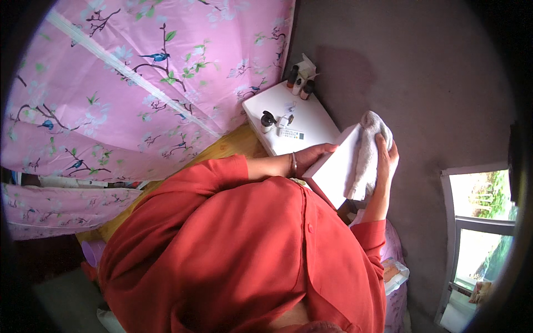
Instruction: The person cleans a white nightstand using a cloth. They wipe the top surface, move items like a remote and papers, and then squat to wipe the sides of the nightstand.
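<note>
A white flat-faced piece (333, 173), like a box or a drawer, is held tilted in front of me; its far side is hidden, so I cannot tell which. My left hand (318, 155) is closed on its upper left edge, a bangle at the wrist. A pale grey, fluffy cloth (366, 158) drapes over the right side of the white piece. Gripping that cloth from the right is my right hand (387, 154), with the fingers curled round it and the cloth against the white surface.
Beyond my hands stands a white-topped cabinet (277, 145) with several small bottles (306, 89), a black-capped jar (267, 121) and a remote control (291, 134). A pink floral curtain (194, 50) hangs at the left. At the right are a grey wall (427, 111) and a window (480, 222).
</note>
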`<state>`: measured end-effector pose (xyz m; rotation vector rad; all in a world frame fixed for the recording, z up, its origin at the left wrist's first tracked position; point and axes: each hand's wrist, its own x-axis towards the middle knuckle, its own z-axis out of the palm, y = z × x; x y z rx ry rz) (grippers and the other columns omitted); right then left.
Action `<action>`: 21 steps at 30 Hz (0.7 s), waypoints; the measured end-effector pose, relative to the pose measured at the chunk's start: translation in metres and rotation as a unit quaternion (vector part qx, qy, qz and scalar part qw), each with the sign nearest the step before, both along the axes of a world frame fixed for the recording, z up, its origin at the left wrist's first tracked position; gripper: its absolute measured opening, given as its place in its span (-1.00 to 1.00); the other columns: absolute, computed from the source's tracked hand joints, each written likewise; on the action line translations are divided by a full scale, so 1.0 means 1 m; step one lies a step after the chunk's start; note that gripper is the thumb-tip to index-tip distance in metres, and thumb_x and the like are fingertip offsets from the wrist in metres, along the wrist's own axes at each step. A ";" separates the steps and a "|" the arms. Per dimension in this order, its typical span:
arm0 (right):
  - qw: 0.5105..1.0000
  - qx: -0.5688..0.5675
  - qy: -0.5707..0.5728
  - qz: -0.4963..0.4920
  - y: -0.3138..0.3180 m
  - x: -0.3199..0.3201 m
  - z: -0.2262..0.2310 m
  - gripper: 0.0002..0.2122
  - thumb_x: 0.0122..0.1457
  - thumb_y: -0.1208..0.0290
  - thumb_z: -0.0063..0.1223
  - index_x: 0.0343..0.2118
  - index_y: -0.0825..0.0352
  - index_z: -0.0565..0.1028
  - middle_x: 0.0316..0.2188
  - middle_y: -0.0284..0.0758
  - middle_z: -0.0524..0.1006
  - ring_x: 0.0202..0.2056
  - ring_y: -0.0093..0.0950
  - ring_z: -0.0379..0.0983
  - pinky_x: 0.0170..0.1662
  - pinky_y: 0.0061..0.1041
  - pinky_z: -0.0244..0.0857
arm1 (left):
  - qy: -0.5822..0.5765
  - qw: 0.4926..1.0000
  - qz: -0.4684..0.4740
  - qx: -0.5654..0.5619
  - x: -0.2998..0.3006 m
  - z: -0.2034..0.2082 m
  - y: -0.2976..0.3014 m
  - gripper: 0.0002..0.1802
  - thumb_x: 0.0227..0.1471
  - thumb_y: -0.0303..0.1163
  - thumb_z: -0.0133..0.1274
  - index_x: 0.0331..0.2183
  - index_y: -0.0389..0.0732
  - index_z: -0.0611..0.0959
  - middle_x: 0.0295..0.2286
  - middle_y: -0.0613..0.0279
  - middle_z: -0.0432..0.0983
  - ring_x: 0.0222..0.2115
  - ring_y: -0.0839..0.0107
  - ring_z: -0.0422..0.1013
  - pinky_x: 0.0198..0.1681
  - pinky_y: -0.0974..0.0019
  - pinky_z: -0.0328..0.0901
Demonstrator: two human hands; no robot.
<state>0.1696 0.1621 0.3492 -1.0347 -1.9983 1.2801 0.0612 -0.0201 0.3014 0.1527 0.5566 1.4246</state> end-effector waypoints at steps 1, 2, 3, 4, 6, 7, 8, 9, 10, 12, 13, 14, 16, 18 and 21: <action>1.000 -0.004 0.013 0.002 0.009 0.000 -0.009 -0.47 0.01 0.09 0.09 -0.07 0.44 0.39 -0.21 -0.10 0.48 -0.16 -0.34 0.41 -0.05 -0.45 0.22 | -0.013 1.000 -0.006 0.024 -0.002 -0.003 0.001 -0.34 -0.07 0.00 -0.01 -0.05 -0.29 0.37 -0.21 0.05 0.44 -0.27 0.30 0.42 -0.12 0.25 0.30; 0.999 -0.034 0.025 0.006 0.000 -0.009 -0.004 -0.47 0.00 0.08 0.10 -0.08 0.44 0.40 -0.22 -0.11 0.48 -0.17 -0.34 0.41 -0.06 -0.45 0.23 | -0.024 0.999 -0.003 0.041 -0.008 -0.007 -0.004 -0.36 -0.07 -0.02 -0.02 -0.06 -0.30 0.38 -0.22 0.04 0.44 -0.28 0.29 0.42 -0.12 0.24 0.30; 0.998 -0.057 0.034 0.002 -0.010 -0.014 0.004 -0.47 0.00 0.08 0.10 -0.09 0.44 0.40 -0.22 -0.11 0.48 -0.18 -0.35 0.41 -0.07 -0.45 0.23 | -0.038 0.997 -0.008 0.064 -0.010 -0.006 -0.004 -0.37 -0.07 -0.04 -0.03 -0.07 -0.31 0.39 -0.23 0.04 0.45 -0.28 0.28 0.43 -0.12 0.24 0.31; 0.999 -0.017 0.026 0.027 -0.014 -0.017 0.006 -0.47 -0.01 0.09 0.11 -0.09 0.44 0.40 -0.22 -0.11 0.48 -0.18 -0.35 0.41 -0.08 -0.45 0.24 | -0.053 0.997 0.004 0.064 -0.009 -0.004 -0.001 -0.39 -0.06 -0.06 -0.03 -0.07 -0.30 0.39 -0.22 0.04 0.45 -0.28 0.27 0.43 -0.11 0.23 0.30; 0.997 0.022 0.020 0.072 -0.023 -0.022 0.009 -0.48 -0.01 0.14 0.14 -0.09 0.46 0.39 -0.17 -0.10 0.43 -0.17 -0.35 0.39 -0.11 -0.44 0.26 | -0.082 0.994 0.026 0.070 -0.008 0.001 0.002 -0.47 -0.01 -0.11 -0.07 -0.07 -0.27 0.39 -0.21 0.06 0.45 -0.25 0.27 0.43 -0.08 0.23 0.29; 0.995 -0.008 0.023 0.102 -0.030 -0.022 0.016 -0.50 0.00 0.16 0.12 -0.11 0.49 0.39 -0.09 -0.11 0.37 -0.14 -0.34 0.38 -0.11 -0.43 0.26 | -0.073 0.994 0.040 0.077 -0.008 0.001 0.008 -0.48 0.00 -0.12 -0.10 -0.07 -0.27 0.39 -0.21 0.06 0.45 -0.25 0.27 0.43 -0.08 0.23 0.28; 0.993 0.006 0.031 0.118 -0.042 -0.024 0.021 -0.52 0.00 0.18 0.12 -0.12 0.50 0.40 -0.06 -0.12 0.35 -0.13 -0.33 0.37 -0.11 -0.42 0.27 | -0.060 0.994 0.056 0.079 -0.009 0.003 0.010 -0.49 0.02 -0.12 -0.12 -0.07 -0.27 0.39 -0.20 0.06 0.45 -0.24 0.27 0.43 -0.07 0.23 0.28; 0.990 0.022 0.039 0.134 -0.049 -0.025 0.024 -0.54 0.01 0.20 0.11 -0.14 0.51 0.41 -0.03 -0.14 0.32 -0.12 -0.33 0.37 -0.10 -0.41 0.27 | -0.047 0.993 0.072 0.081 -0.012 0.004 0.013 -0.50 0.03 -0.13 -0.14 -0.07 -0.27 0.39 -0.20 0.07 0.45 -0.24 0.27 0.43 -0.07 0.23 0.28; 0.981 0.105 0.017 0.160 -0.050 -0.026 0.019 -0.56 0.00 0.24 0.10 -0.16 0.54 0.41 0.00 -0.15 0.30 -0.09 -0.32 0.36 -0.09 -0.40 0.28 | -0.076 0.989 0.058 0.115 -0.019 -0.005 0.017 -0.52 0.05 -0.13 -0.19 -0.08 -0.27 0.40 -0.21 0.07 0.46 -0.25 0.28 0.43 -0.05 0.25 0.27; 0.974 0.059 0.033 0.218 -0.071 -0.025 0.032 -0.55 -0.06 0.27 0.12 -0.18 0.55 0.41 -0.02 -0.07 0.31 -0.06 -0.23 0.33 -0.03 -0.37 0.22 | -0.102 0.976 0.104 0.163 -0.030 -0.009 0.021 -0.52 0.09 -0.12 -0.25 -0.05 -0.24 0.37 -0.13 0.06 0.40 -0.17 0.28 0.39 -0.03 0.24 0.26; 0.965 0.111 0.019 0.237 -0.073 -0.021 0.034 -0.54 -0.08 0.27 0.14 -0.19 0.55 0.41 -0.03 -0.04 0.32 -0.04 -0.19 0.31 -0.01 -0.36 0.20 | -0.133 0.968 0.123 0.175 -0.032 0.001 0.025 -0.52 0.11 -0.11 -0.27 -0.04 -0.22 0.36 -0.12 0.08 0.38 -0.16 0.27 0.37 -0.02 0.22 0.26; 0.949 0.152 0.034 0.275 -0.081 -0.026 0.037 -0.53 -0.12 0.27 0.15 -0.20 0.55 0.41 -0.05 -0.04 0.33 -0.04 -0.17 0.30 0.00 -0.33 0.19 | -0.042 0.942 0.124 0.307 -0.056 -0.029 0.032 -0.55 0.14 -0.16 -0.32 -0.01 -0.19 0.31 -0.07 0.10 0.32 -0.09 0.29 0.31 0.03 0.20 0.21; 0.923 0.241 0.045 0.296 -0.092 -0.023 0.042 -0.52 -0.22 0.29 0.16 -0.24 0.54 0.42 -0.09 -0.03 0.35 -0.08 -0.13 0.29 -0.02 -0.28 0.18 | 0.467 0.807 0.243 0.266 -0.062 -0.030 0.033 -0.55 0.14 -0.16 -0.31 0.02 -0.15 0.26 -0.07 0.17 0.30 -0.06 0.35 0.27 0.07 0.26 0.15; 0.870 0.352 0.082 0.336 -0.092 -0.017 0.046 -0.56 -0.32 0.34 0.19 -0.33 0.49 0.43 -0.17 -0.05 0.38 -0.20 -0.15 0.31 -0.11 -0.27 0.21 | 0.721 0.601 0.286 0.196 -0.062 -0.001 0.015 -0.60 0.08 -0.23 -0.17 -0.05 -0.17 0.31 -0.19 0.22 0.35 -0.16 0.40 0.30 0.01 0.30 0.19; 0.820 0.378 0.131 0.409 -0.092 -0.001 0.052 -0.57 -0.43 0.36 0.26 -0.38 0.39 0.44 -0.24 -0.13 0.40 -0.29 -0.22 0.32 -0.22 -0.29 0.22 | 0.212 0.926 0.098 0.295 -0.073 -0.012 0.012 -0.62 0.03 -0.22 -0.07 -0.15 -0.24 0.41 -0.30 0.21 0.44 -0.29 0.41 0.40 -0.13 0.27 0.31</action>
